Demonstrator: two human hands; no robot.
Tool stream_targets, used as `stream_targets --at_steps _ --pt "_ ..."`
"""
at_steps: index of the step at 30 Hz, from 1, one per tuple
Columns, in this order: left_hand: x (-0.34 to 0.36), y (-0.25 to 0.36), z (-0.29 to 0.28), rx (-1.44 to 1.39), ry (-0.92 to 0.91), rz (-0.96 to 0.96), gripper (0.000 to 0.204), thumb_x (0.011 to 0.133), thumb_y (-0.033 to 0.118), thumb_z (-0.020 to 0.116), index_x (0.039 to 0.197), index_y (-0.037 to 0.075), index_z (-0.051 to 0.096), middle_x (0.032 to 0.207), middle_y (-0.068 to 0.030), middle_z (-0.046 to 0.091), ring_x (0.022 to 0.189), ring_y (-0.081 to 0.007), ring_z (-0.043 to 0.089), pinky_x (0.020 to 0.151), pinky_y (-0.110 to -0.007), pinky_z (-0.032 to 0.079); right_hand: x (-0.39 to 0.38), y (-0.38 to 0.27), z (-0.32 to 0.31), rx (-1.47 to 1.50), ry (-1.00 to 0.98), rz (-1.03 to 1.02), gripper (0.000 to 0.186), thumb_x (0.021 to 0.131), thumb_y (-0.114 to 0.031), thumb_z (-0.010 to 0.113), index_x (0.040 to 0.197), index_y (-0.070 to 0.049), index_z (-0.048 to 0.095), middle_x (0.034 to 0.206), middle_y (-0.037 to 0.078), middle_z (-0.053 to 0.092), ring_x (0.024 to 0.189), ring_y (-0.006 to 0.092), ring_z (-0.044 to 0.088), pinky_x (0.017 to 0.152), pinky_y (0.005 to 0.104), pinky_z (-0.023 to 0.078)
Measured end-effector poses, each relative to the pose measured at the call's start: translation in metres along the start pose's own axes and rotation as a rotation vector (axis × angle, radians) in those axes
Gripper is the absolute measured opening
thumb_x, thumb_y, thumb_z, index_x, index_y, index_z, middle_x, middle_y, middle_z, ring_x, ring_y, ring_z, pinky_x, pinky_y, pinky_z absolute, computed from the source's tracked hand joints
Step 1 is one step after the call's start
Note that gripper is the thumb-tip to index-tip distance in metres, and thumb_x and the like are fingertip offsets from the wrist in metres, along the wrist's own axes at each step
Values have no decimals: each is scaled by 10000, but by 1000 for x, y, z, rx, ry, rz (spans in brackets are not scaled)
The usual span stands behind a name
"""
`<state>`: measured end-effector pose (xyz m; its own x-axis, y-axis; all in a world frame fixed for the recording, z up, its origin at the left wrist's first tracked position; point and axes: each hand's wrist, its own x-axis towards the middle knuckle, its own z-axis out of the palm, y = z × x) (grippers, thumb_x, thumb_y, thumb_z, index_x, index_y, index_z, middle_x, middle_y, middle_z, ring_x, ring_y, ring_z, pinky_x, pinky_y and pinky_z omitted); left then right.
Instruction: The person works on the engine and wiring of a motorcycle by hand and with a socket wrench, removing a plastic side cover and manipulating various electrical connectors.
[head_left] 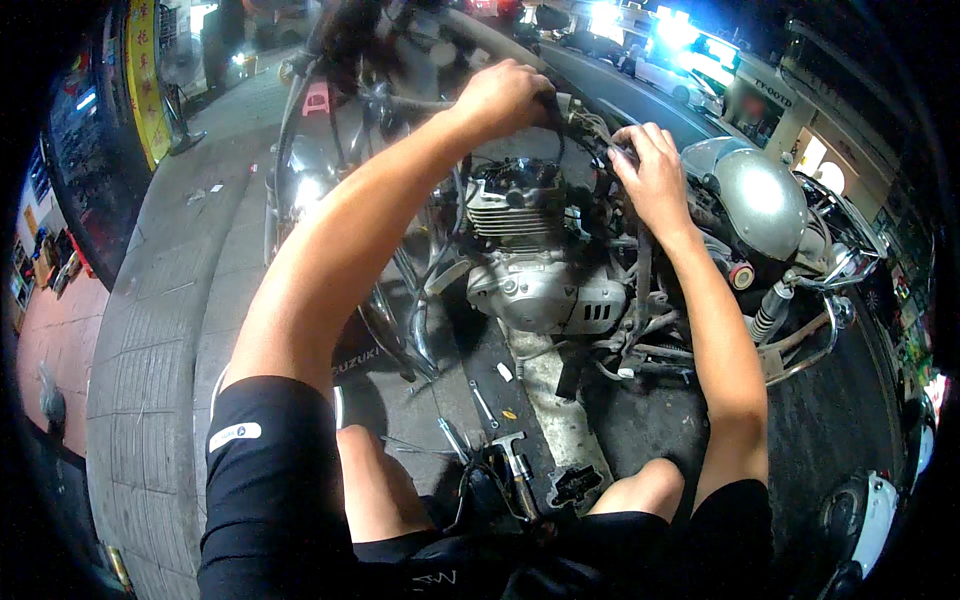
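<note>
Both my hands are up on a partly stripped motorcycle, above its finned engine [510, 220]. My left hand [505, 100] is curled around a black hose-like part [555, 125] high on the frame. My right hand [648, 170], fingers bent, grips something dark at the frame among cables to the right of it; I cannot make out what. Below the engine are a wrench [483, 403], a hammer-like tool [510, 445] and other tools beside a cast metal part [575, 485].
A silver rounded fairing or helmet [760, 200] sits on the bike's right. Paved sidewalk [150, 340] runs along the left, with a red stool [316, 98] farther back. Shop fronts line the left edge; parked cars [680, 90] stand across the street. A white scooter [870, 520] is at lower right.
</note>
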<state>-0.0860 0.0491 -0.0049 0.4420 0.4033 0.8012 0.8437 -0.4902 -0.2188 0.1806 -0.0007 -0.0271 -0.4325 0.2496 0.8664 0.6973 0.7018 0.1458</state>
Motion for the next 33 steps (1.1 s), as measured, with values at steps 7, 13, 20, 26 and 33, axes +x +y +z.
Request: stream_targets --at_steps 7,13,20,26,33 --pt "6 -12 -6 29 17 -53 213 873 250 655 1027 152 766 1060 -108 698 1019 -325 662 899 -456 543 24 26 -2 95 -18 87 166 872 -200 701 927 -49 660 882 126 646 836 314 642 748 422 498" --pt "0 -12 -12 60 21 -66 237 864 237 648 1061 175 765 1059 -101 701 1009 -322 668 893 -457 542 1 11 -5 53 -64 -19 162 872 -195 698 938 -53 655 907 110 637 869 307 621 778 419 485" --pt "-1 -14 -9 -84 -42 -78 265 855 204 626 1084 155 750 1094 -103 707 1021 -340 671 902 -456 533 5 14 -1 233 -118 111 265 955 -271 625 1056 -29 664 1034 160 685 981 351 665 842 424 517" --pt "2 -20 -4 -119 -42 -118 254 866 232 614 1079 181 743 1023 -121 735 963 -351 693 865 -472 546 71 32 0 234 -667 125 397 946 -292 630 1194 17 644 1116 152 702 1038 226 644 939 365 486" --pt "6 -17 3 -99 -17 -150 326 867 220 630 1185 211 700 1099 -115 718 1011 -332 687 888 -460 544 82 42 3 315 -616 245 358 936 -317 634 1084 6 679 942 74 685 905 164 600 850 326 477"
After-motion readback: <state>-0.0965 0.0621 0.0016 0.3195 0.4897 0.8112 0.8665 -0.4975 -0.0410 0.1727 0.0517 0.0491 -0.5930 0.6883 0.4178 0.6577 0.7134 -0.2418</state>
